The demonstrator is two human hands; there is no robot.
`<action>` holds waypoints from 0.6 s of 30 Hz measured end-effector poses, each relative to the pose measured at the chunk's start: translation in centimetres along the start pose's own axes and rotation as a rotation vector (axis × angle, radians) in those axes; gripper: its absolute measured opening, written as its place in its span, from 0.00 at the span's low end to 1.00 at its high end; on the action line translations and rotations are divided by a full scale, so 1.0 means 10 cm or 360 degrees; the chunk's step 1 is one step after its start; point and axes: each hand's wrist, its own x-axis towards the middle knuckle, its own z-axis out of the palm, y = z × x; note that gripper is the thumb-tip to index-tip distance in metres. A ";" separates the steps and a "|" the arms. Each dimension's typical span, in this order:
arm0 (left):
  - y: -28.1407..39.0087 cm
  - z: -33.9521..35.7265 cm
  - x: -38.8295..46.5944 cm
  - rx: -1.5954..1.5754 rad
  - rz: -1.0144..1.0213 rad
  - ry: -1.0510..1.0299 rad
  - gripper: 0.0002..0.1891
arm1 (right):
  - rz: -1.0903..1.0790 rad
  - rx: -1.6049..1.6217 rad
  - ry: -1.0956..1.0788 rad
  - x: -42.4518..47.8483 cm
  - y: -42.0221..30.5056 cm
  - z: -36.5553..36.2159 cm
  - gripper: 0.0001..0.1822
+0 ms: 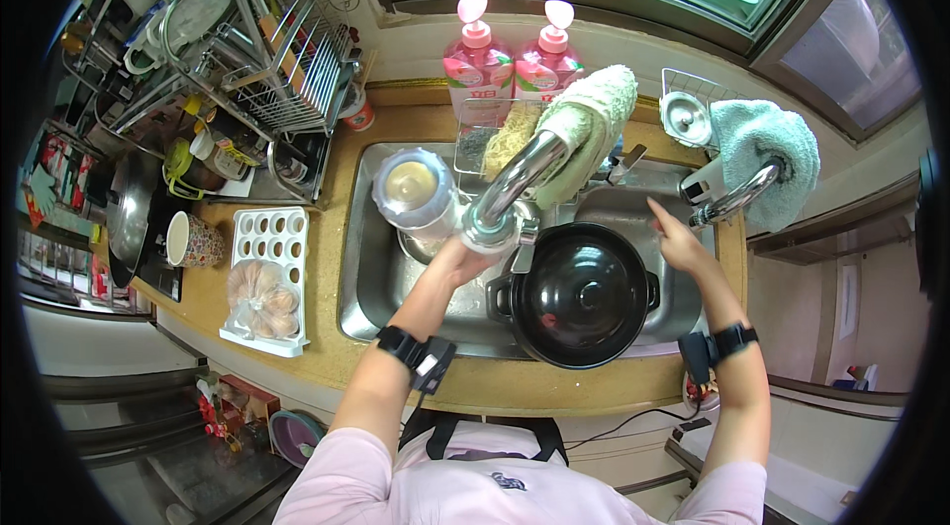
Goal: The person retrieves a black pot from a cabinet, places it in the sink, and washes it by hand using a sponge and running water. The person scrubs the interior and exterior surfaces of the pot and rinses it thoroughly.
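Observation:
My left hand (464, 263) is beneath the chrome faucet head (490, 228), at the base of a clear-housed faucet filter (414, 191) with a cream core. The faucet head hides its fingers, so I cannot tell whether they grip. A metal bowl (419, 249) shows partly below the filter in the sink (364, 302). My right hand (677, 243) hangs over the sink's right side, its index finger extended and nothing held. Between my hands sits a glossy black two-handled pot (582, 295), across the sink's middle and right part. A pale green towel (594, 124) wraps the faucet neck.
Two pink pump bottles (479, 72) stand behind a wire rack (464, 128) with sponges. A second faucet (749, 187) carries a blue towel (768, 146). Left are an egg tray (269, 228) with a plastic bag of eggs (263, 302), a patterned cup (197, 241), and a dish rack (297, 94).

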 end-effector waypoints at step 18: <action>-0.17 -0.14 0.23 0.0919 -0.0202 0.0172 0.13 | 0.0676 0.1416 0.0604 -0.94 -0.47 0.61 0.16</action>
